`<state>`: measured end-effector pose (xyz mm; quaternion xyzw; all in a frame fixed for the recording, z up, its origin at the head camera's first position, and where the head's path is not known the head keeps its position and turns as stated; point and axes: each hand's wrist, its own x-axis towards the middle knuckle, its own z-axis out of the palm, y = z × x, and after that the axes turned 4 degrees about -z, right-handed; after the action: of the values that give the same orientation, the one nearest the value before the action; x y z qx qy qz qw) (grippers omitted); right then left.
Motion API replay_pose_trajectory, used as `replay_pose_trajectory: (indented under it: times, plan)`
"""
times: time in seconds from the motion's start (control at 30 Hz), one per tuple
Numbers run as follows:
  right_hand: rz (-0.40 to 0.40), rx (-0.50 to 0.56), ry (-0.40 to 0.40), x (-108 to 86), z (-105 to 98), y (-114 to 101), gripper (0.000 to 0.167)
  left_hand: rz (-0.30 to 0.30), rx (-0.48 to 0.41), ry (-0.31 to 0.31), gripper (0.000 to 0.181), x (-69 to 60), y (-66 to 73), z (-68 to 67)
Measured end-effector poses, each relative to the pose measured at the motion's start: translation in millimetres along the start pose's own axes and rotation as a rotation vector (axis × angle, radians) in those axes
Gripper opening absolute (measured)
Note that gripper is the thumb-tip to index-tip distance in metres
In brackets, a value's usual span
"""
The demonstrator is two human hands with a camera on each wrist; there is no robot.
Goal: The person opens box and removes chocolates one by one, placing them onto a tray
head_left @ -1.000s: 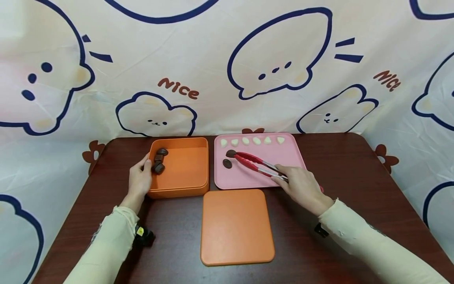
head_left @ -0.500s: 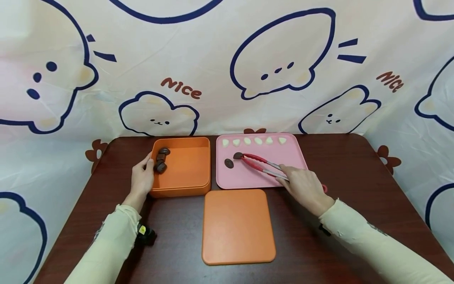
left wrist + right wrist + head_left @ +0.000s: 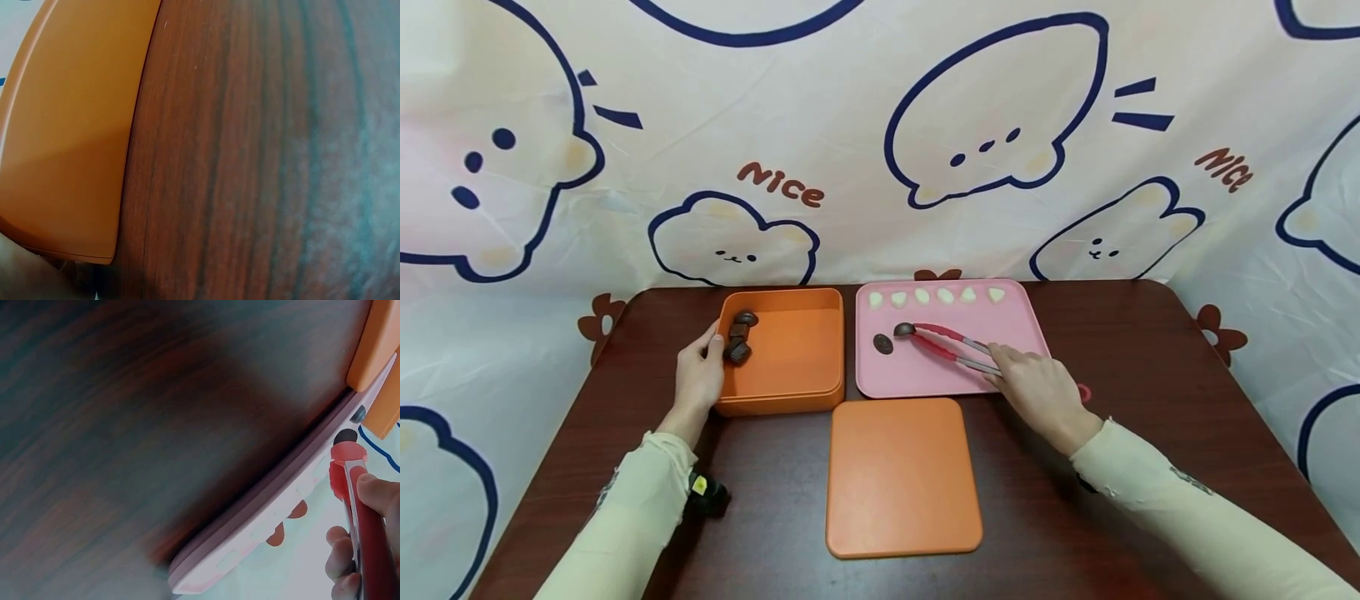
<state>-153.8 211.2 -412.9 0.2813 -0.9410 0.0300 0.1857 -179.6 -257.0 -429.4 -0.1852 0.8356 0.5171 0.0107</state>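
Note:
My right hand (image 3: 1043, 390) grips red-and-silver tongs (image 3: 951, 354) over the pink tray (image 3: 1000, 367). At the tong tips is a dark chocolate (image 3: 903, 330); a second dark oval chocolate (image 3: 883, 344) lies on the tray just left of it. In the right wrist view, the thumb and curled fingers of the hand (image 3: 369, 550) hold the tongs (image 3: 356, 481). My left hand (image 3: 698, 379) holds the left wall of the orange box (image 3: 797, 350), in which several dark chocolates (image 3: 739, 332) lie along the left side. Part of that hand (image 3: 28, 272) shows beside the box (image 3: 69, 137) in the left wrist view.
Several white pieces (image 3: 922, 295) stand in a row along the tray's back edge. An orange square lid (image 3: 904, 479) lies in front of the box and tray on the dark wooden table (image 3: 767, 500). A patterned cloth (image 3: 850, 125) hangs behind.
The tong tips and the chocolate at them have shifted slightly right, away from the oval chocolate on the tray. My left hand stays at the box.

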Motion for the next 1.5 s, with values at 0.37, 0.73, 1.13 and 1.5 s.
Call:
replay_pose_trajectory:
  times: [0.37,0.73,1.13,1.5]
  plan:
    - [0.083,0.146,-0.087,-6.8,-14,4,0.050,-0.014,-0.006,0.004,0.049,0.8,1.9,-0.6]
    - [0.164,0.218,-0.128,-2.7,-18,0,0.046,-0.009,-0.002,0.002,0.049,0.6,0.4,0.4]
    - [0.225,0.294,-0.127,10.0,-19,-9,0.044,0.006,-0.011,0.013,0.048,0.1,-0.2,1.9]
    - [0.171,0.324,-0.080,37.8,-26,-25,0.042,0.010,-0.013,0.001,0.048,-0.6,0.1,0.9]
